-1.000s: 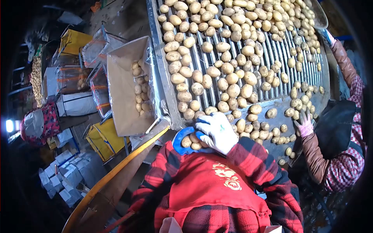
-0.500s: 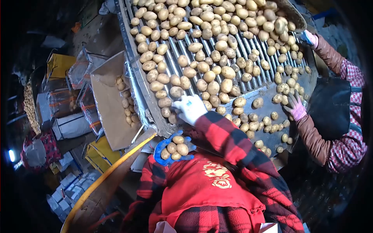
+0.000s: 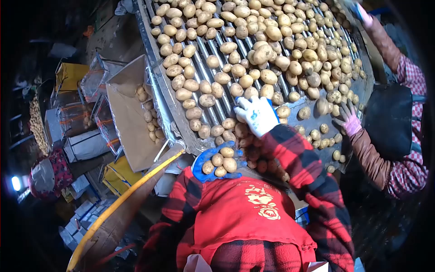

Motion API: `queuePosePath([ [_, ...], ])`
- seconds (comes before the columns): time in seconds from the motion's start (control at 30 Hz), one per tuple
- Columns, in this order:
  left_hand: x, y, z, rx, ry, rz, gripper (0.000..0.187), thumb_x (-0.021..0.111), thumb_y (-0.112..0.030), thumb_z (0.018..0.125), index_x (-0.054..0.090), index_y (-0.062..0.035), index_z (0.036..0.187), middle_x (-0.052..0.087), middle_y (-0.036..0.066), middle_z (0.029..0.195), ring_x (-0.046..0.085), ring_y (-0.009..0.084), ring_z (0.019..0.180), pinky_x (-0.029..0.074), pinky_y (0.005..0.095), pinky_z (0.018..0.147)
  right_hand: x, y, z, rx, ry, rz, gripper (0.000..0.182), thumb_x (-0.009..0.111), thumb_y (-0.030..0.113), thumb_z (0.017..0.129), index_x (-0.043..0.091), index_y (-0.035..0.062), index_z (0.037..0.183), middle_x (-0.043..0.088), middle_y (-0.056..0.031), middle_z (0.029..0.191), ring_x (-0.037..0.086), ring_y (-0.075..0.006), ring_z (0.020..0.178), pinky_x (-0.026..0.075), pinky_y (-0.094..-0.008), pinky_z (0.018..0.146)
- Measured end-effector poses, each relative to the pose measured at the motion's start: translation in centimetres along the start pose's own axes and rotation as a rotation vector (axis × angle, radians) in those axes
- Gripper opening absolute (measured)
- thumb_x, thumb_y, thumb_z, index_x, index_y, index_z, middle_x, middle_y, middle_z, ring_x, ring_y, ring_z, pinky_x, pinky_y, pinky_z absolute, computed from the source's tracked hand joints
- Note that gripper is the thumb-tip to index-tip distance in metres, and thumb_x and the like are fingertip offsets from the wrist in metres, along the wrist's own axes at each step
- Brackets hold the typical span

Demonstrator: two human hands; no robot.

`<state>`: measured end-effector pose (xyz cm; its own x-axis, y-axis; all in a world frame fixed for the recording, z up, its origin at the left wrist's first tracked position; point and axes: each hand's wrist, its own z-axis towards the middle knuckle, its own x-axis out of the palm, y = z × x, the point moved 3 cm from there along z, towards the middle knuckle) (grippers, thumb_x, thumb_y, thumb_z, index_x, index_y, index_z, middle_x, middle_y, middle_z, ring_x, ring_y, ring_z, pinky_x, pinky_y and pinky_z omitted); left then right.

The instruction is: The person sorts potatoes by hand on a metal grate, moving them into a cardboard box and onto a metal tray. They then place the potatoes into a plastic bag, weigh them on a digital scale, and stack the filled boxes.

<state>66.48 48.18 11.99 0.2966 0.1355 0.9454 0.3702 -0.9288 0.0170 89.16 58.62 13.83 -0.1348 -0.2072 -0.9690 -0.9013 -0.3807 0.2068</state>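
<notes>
My left hand [image 3: 198, 166], in a blue glove, is palm up near my chest and cups several potatoes [image 3: 218, 160]. Over the lower end of the roller conveyor [image 3: 202, 54], my right hand [image 3: 257, 116] wears a white glove with a blue mark. Its fingers are stretched out and apart, touching or just above loose potatoes [image 3: 246, 81]; the fingertips' undersides are hidden. Many more potatoes lie across the rollers, and some sit in the shadow below my right wrist, between the conveyor and my red apron [image 3: 244, 213].
At right, a co-worker's gloved hand [image 3: 349, 120] rests beside potatoes on the metal sheet [image 3: 308, 111]; their other hand [image 3: 364, 16] is at the far edge. A cardboard box [image 3: 129, 129] with potatoes stands left of the conveyor. A yellow rim [image 3: 131, 191] curves at lower left.
My right hand has moved right across the conveyor. My left hand, still holding potatoes, has shifted slightly right and up. More potatoes have spread over the right side; the tipped container there is gone.
</notes>
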Motion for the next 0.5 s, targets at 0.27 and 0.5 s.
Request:
queuePosePath([
  [0.27,-0.3,0.0,-0.6,-0.022,0.003,-0.078,0.050,0.042,-0.039,0.102,0.043,-0.0124,0.145,0.047,0.012,0.145,0.035,0.0468,0.138,0.020,0.0739,0.110,-1.2,-4.3,-6.9,0.401,-0.434,0.144,0.034,0.062,0.005,0.075,0.067,0.0109,0.108,0.066,-0.0090,0.113,0.063,-0.0306,0.094,0.051,-0.0405,0.081],
  [0.5,-2.4,-0.2,0.1,-0.037,0.124,-0.109,0.034,0.045,-0.026,0.100,0.060,-0.0022,0.119,0.065,0.009,0.098,0.066,0.0282,0.097,0.027,0.0724,0.109,1.9,4.4,-13.2,0.476,-0.136,1.368,0.034,0.060,0.016,0.090,0.064,0.0023,0.120,0.070,-0.0096,0.103,0.066,-0.0182,0.086,0.054,-0.0331,0.079],
])
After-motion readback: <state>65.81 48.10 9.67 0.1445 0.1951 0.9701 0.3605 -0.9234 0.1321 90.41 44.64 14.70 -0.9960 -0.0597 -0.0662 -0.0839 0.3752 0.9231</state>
